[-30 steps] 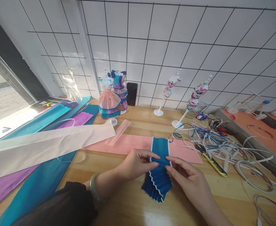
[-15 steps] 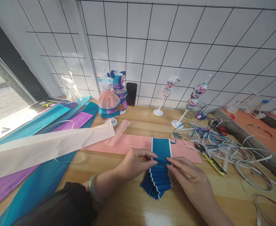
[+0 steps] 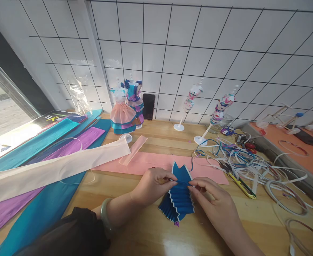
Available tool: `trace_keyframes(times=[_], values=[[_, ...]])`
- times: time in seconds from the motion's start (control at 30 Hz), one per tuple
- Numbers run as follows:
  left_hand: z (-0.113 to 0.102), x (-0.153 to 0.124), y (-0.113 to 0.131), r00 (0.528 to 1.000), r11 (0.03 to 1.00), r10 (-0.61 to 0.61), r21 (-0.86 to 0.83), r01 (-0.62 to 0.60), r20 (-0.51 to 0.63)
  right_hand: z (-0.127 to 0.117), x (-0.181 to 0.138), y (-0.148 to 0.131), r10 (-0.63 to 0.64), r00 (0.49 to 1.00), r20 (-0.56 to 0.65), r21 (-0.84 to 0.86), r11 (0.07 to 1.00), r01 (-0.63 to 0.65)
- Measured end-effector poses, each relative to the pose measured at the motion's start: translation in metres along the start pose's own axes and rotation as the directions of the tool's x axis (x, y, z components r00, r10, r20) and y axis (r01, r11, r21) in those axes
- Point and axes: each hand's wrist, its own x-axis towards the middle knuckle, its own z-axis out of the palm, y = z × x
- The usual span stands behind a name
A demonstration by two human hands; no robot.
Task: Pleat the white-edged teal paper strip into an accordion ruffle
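A blue pleated strip (image 3: 182, 202) with white edges, of crepe paper or fabric, is held between my two hands above the wooden table. My left hand (image 3: 154, 185) pinches its left edge between thumb and fingers. At the same height, my right hand (image 3: 215, 198) pinches the right edge. Below the fingers the strip falls in narrow zigzag folds, doubled back on itself at the left. Its far end stands up in a notched shape above the fingertips. A flat pink strip (image 3: 145, 164) lies behind the hands. The fingertips partly cover the strip's edges.
Cream (image 3: 65, 161), purple and teal strips spread over the left side. Two dressed mini mannequins (image 3: 123, 117), a phone (image 3: 148, 106) and two patterned mannequins (image 3: 220, 110) stand along the wall. At right lie tangled trimmings (image 3: 233, 156), a yellow cutter (image 3: 241, 185) and wire coils (image 3: 286, 197).
The far end of the blue strip, flat before, is now bent up into a notched fold. Both hands keep their pinch in nearly the same place.
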Motion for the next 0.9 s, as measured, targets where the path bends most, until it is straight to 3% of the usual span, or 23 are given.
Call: trace_keyframes(times=[0.3, 0.5, 0.7, 0.9], values=[[-0.0010, -0.0004, -0.0007, 1.000, 1.000, 0.014, -0.018, -0.014, 0.023, 0.0014, 0.0004, 0.0017, 0.081, 0.996, 0.029, 0.067, 0.994, -0.083], [0.0004, -0.0014, 0.0002, 0.998, 0.997, -0.061, -0.056, 0.061, -0.003, -0.0001, 0.0000, 0.0036, 0.063, 0.997, 0.039, 0.069, 0.995, -0.066], [-0.0005, -0.0004, 0.0027, 0.993, 0.990, -0.120, -0.076, 0.120, 0.008, -0.0016, 0.0016, 0.0017, 0.077, 0.997, -0.003, 0.069, 0.995, -0.076], [-0.0006, 0.0006, -0.0010, 0.994, 0.986, -0.106, -0.131, 0.107, 0.015, -0.0011, -0.0001, 0.0002, 0.130, 0.991, -0.019, 0.057, 0.990, -0.129]])
